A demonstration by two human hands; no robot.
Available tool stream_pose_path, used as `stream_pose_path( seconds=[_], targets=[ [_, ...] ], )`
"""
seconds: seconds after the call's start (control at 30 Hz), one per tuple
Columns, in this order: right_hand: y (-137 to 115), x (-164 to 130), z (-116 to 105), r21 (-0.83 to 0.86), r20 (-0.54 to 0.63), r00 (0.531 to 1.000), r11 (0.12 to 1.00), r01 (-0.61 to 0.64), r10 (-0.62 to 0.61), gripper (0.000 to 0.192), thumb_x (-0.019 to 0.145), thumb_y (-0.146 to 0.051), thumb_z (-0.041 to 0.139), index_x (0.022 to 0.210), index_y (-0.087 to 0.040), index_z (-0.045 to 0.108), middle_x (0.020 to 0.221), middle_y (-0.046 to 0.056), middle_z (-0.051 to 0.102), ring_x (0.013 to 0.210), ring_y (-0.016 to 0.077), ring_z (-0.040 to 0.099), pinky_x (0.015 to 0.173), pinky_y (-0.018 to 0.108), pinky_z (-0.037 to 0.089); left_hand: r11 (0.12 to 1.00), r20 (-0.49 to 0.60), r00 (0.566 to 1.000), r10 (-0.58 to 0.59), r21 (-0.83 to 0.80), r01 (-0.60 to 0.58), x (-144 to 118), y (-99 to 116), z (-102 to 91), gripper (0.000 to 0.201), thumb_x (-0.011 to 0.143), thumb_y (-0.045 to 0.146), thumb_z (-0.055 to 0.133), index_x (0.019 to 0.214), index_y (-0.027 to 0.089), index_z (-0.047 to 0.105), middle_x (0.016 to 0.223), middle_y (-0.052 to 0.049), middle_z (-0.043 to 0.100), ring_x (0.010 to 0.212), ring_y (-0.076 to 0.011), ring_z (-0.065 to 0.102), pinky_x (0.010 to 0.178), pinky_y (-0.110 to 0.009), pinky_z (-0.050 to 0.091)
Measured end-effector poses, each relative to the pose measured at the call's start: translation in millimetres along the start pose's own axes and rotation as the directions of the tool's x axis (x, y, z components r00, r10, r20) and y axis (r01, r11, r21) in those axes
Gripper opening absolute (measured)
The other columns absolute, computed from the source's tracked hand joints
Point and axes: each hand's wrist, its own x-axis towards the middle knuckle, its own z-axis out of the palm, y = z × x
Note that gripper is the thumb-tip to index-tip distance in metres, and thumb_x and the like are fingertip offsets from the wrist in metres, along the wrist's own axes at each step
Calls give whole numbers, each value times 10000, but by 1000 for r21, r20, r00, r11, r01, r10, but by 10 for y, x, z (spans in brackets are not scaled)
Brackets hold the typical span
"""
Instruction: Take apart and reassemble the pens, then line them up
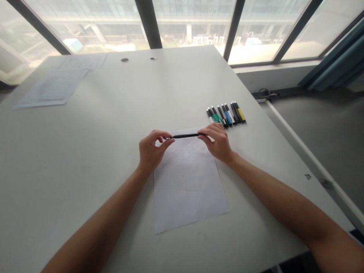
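White table [85,151] — both hands pinch black pen [186,135].

Bright daylight floods in through the windows [196,26] beyond the table [85,151], washing out the far view in glare. Shadows stay faint; edges bend, and everything looks softly hazy.

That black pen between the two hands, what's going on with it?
A person holds a black pen level above a sheet of white paper on a white table. The left hand pinches one end, the right hand the other. A row of pens with coloured barrels lies just beyond the right hand. More paper sits at the far left corner.
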Motion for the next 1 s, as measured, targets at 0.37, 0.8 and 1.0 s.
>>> stream_pose_path(
  seconds=[0.37,0.8,1.0],
  targets=[
    [1,13,-2,47,-5,1000,999,8,-8,159,933,-386,642,926,-252,728,788,18,690,799,199,605,815,387,431,998,44,999,-4,-70,7,-8,-35,-2,132,769,288,790,854,195,753,789,-33,709,700,-128,608,670,-276,495],
    [-24,24,-3,127,25,998,990,-59,56,135,905,-362,688,897,-235,733,797,24,719,786,188,635,795,377,471,997,113,993,45,-71,-37,-4,-47,-16,112,798,271,769,895,216,783,776,-29,706,706,-138,619,679,-277,490],
    [-22,13,39,329,-34,959,910,-254,280,330,806,-379,783,1075,-238,653,848,0,698,766,157,647,743,320,536,997,98,993,72,5,-73,2,-32,-24,84,828,259,732,881,206,770,774,-18,690,705,-131,608,710,-270,491]
  ],
)
